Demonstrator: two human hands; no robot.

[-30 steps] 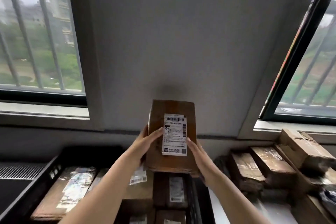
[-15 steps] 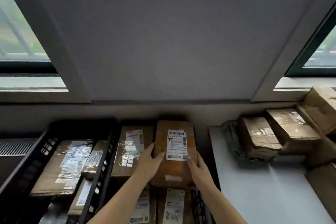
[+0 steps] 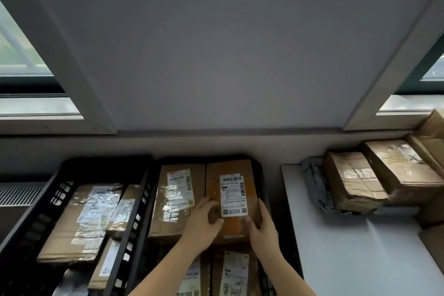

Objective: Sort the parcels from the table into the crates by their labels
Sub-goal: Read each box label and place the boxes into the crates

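Note:
A brown cardboard parcel (image 3: 230, 170) with a white barcode label lies flat at the back right of the middle black crate (image 3: 260, 170). My left hand (image 3: 204, 226) holds its near left edge, fingers curled onto the top. My right hand (image 3: 263, 228) grips its near right edge. Beside it on the left lies another taped parcel (image 3: 177, 202) in the same crate. Further labelled parcels (image 3: 234, 274) lie nearer to me in that crate, partly hidden by my forearms.
A second black crate (image 3: 55, 194) on the left holds several taped parcels (image 3: 81, 221). The white table (image 3: 355, 255) on the right carries several brown parcels (image 3: 350, 180) and a grey bag (image 3: 314, 182) against the wall. Windows flank the grey wall.
Both hands brought the parcel down from in front of the wall into the middle crate, where it now lies flat. The view tilted downward.

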